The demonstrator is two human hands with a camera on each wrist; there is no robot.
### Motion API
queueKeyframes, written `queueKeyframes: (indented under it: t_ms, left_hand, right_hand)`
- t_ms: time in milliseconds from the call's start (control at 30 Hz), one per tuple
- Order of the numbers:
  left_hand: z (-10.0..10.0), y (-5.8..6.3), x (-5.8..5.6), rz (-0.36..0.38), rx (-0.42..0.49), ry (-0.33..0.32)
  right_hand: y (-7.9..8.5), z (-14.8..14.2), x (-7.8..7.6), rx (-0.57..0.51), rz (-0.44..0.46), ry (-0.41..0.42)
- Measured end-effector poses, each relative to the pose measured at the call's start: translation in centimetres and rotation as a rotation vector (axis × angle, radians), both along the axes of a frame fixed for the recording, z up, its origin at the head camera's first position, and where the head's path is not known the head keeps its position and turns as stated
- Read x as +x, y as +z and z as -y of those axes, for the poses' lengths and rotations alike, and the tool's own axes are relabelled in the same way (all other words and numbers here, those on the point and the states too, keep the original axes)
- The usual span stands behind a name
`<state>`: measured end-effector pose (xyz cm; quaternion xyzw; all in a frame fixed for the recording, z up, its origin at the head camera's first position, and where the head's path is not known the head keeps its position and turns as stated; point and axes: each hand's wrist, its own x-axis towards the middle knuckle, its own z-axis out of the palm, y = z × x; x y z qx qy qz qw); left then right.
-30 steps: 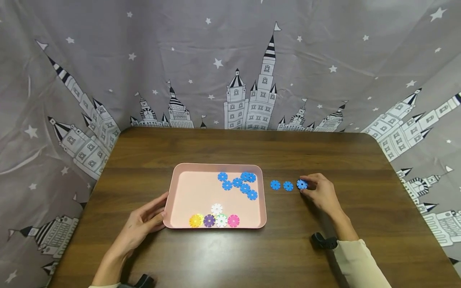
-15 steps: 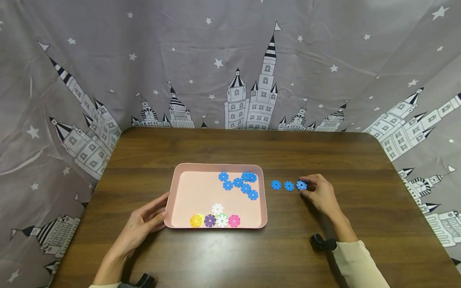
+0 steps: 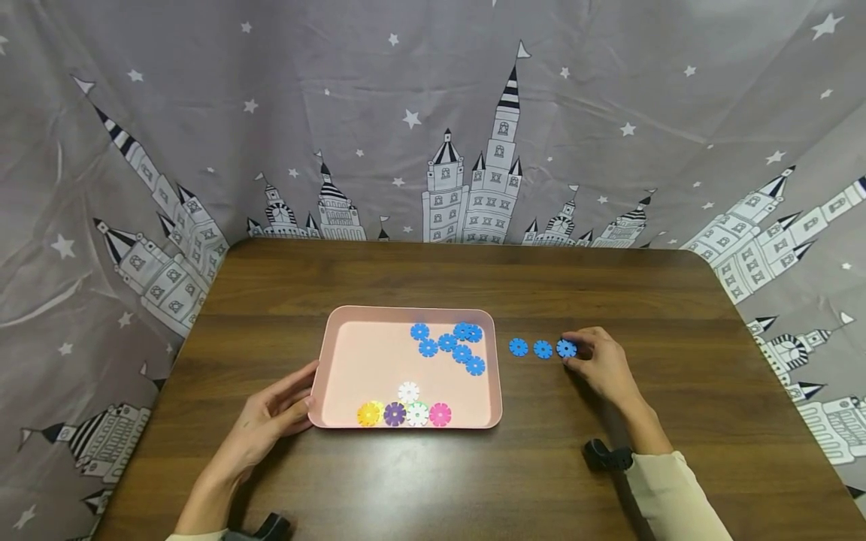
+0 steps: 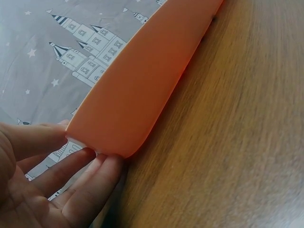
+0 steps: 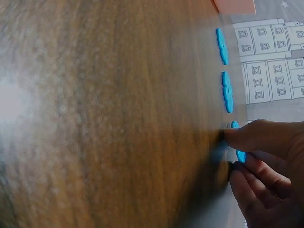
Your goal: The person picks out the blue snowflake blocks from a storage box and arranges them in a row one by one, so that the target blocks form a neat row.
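We see a grey curtain (image 3: 298, 75) wrapping the room from nine o'clock through twelve to three, creased in places and printed with white stars and black-and-white castles. Before us spreads a brown table (image 3: 419, 278) with sideways wood grain, its far corners rounded, and a bright patch of glare on its near part, at six o'clock from the tray. The shallow pink tray (image 3: 372, 368) lies flat on the wood. At its eight o'clock corner our left hand (image 3: 260, 424) rests lightly bent fingers against the outside wall. Our right hand (image 3: 604, 366), at three o'clock beyond the tray, pinches a blue disc (image 3: 566, 348) between thumb and finger, right at the tabletop. Toward nine o'clock from it, two more blue discs (image 3: 543, 349) lie apart in a row leading to the tray. Inside the tray, a blue cluster (image 3: 447, 343) sits toward one o'clock, while yellow, purple, pale, white and pink discs (image 3: 440, 414) gather toward six, by the near wall.
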<state>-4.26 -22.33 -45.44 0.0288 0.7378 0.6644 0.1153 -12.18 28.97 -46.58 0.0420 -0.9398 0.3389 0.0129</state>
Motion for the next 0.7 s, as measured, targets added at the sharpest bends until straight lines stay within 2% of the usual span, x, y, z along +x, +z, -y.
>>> queueKeyframes:
  t_ms: [433, 700]
  left_hand:
    - [0.04, 0.01, 0.08, 0.012, 0.001, 0.003]
    - [0.02, 0.13, 0.07, 0.04, -0.011, -0.003]
  right_hand:
    - [0.13, 0.06, 0.06, -0.015, 0.018, 0.002]
    - [0.66, 0.39, 0.05, 0.022, -0.007, 0.021]
